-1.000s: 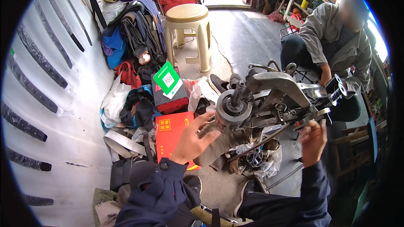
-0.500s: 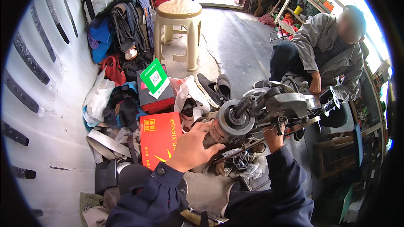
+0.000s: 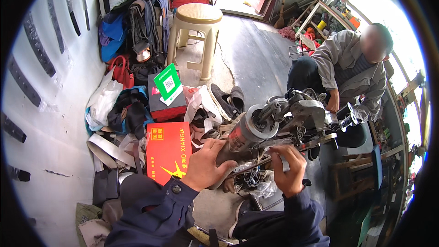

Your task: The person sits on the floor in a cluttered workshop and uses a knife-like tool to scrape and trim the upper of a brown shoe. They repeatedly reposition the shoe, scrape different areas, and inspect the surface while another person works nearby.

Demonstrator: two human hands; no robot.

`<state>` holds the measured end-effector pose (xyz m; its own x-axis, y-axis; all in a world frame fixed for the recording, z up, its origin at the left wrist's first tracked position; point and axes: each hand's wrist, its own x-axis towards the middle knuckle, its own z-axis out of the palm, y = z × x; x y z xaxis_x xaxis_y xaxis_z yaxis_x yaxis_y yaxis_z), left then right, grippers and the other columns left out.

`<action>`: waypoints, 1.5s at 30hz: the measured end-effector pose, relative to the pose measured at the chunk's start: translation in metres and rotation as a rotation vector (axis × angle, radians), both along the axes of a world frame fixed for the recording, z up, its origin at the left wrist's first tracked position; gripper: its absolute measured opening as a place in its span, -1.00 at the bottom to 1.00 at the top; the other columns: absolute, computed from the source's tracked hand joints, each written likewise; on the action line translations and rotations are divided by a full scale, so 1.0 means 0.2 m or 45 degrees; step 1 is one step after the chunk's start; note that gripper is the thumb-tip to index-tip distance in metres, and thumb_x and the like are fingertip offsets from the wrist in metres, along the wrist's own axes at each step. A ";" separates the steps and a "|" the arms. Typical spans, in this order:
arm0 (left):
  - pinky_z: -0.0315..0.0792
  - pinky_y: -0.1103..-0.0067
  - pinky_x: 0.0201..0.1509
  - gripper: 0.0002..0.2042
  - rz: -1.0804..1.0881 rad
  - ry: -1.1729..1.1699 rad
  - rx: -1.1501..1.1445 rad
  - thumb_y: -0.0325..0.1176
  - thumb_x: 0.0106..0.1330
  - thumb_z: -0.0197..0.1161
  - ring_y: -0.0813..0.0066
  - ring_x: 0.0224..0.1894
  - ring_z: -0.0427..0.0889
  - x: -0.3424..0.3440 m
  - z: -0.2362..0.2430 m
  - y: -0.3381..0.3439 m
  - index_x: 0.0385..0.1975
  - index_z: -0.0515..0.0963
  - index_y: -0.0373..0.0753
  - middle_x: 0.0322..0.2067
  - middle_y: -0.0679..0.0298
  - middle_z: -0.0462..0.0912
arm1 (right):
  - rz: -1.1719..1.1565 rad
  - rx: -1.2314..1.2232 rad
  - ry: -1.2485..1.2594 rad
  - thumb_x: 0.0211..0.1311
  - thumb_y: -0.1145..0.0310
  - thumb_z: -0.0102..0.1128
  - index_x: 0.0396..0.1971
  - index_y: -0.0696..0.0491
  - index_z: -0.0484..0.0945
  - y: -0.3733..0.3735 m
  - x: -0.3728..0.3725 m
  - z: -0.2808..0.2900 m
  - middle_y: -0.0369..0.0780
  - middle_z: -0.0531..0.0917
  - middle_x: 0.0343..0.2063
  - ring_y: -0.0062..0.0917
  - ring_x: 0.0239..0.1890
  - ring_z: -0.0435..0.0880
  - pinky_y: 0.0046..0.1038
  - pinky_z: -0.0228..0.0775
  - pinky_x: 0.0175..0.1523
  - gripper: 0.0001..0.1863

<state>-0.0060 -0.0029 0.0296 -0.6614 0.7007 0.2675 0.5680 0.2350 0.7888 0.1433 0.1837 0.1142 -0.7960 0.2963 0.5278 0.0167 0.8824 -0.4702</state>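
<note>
Below a hand-cranked sewing machine (image 3: 304, 115), its dark cylindrical body (image 3: 238, 139), with a round grey rim at the top, slants down toward me. My left hand (image 3: 206, 162) is wrapped round its lower left side, thumb toward me and fingertips partly hidden. To the right, my right hand (image 3: 289, 169) is raised beside the machine's lower bar. Its fingers are bent and apart, and I see nothing held in them. A spool of thread (image 3: 350, 118) sits at the machine's right end. Under the bar are tangled wire (image 3: 251, 177) and clear plastic (image 3: 266, 187).
A red box (image 3: 168, 151) lies left of my left hand. Behind it are a dark box with a green sign (image 3: 168, 83), bags and a pair of dark shoes (image 3: 227, 100). A beige stool (image 3: 196, 36) stands farther back. A seated person (image 3: 350, 71) has a hand at the machine's far side.
My right hand has come out from behind the machine's bar, toward me and left, and its fingers now show. The machine head has turned a little, and my left hand stays on the cylindrical body.
</note>
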 end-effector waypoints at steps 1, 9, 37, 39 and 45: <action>0.57 0.24 -0.01 -0.35 -0.003 0.016 0.003 0.00 0.18 0.47 -0.04 0.00 0.65 0.01 -0.01 -0.01 0.19 0.47 -0.24 0.04 0.04 0.56 | 0.035 -0.128 0.054 0.11 0.63 0.29 -0.11 0.19 0.66 -0.07 0.02 0.05 -0.17 0.75 -0.38 -0.35 -0.44 0.74 -0.43 0.56 -0.29 -0.70; 0.56 0.20 -0.01 -0.34 0.055 0.094 0.101 -0.13 0.18 0.47 -0.09 0.02 0.62 0.05 -0.01 -0.01 0.27 0.39 -0.16 0.04 0.02 0.56 | -0.215 -0.067 -0.363 0.21 0.47 0.34 -0.20 0.11 0.57 -0.25 -0.06 0.44 -0.20 0.69 -0.55 -0.45 -0.57 0.73 -0.48 0.52 -0.42 -0.81; 0.56 0.25 0.06 -0.49 0.045 -0.164 0.165 -0.53 0.23 0.34 -0.16 0.13 0.60 0.07 -0.03 -0.05 0.19 0.47 -0.02 0.25 -0.09 0.44 | -1.030 -1.443 -0.476 0.09 0.44 0.46 0.13 0.29 0.51 0.33 0.47 -2.07 -0.12 0.70 -0.15 -0.45 -0.15 0.68 -0.46 0.52 -0.02 -0.42; 0.55 0.26 0.08 -0.48 0.060 -0.140 0.188 -0.61 0.19 0.30 -0.15 0.12 0.60 0.07 -0.03 -0.05 0.18 0.50 -0.02 0.23 -0.08 0.45 | -1.006 -1.458 -0.419 0.06 0.49 0.46 0.08 0.31 0.52 0.33 0.46 -2.05 -0.16 0.69 -0.20 -0.53 -0.23 0.65 -0.51 0.47 -0.11 -0.45; 0.53 0.28 0.10 -0.49 0.069 -0.048 0.205 -0.68 0.15 0.24 -0.13 0.12 0.57 0.05 -0.01 -0.05 0.12 0.54 -0.04 0.20 -0.06 0.45 | -1.000 -1.678 -0.342 0.14 0.41 0.42 -0.57 0.14 0.60 0.26 0.48 -1.91 -0.34 0.62 -0.55 -0.64 -0.49 0.49 -0.52 0.26 -0.34 -0.81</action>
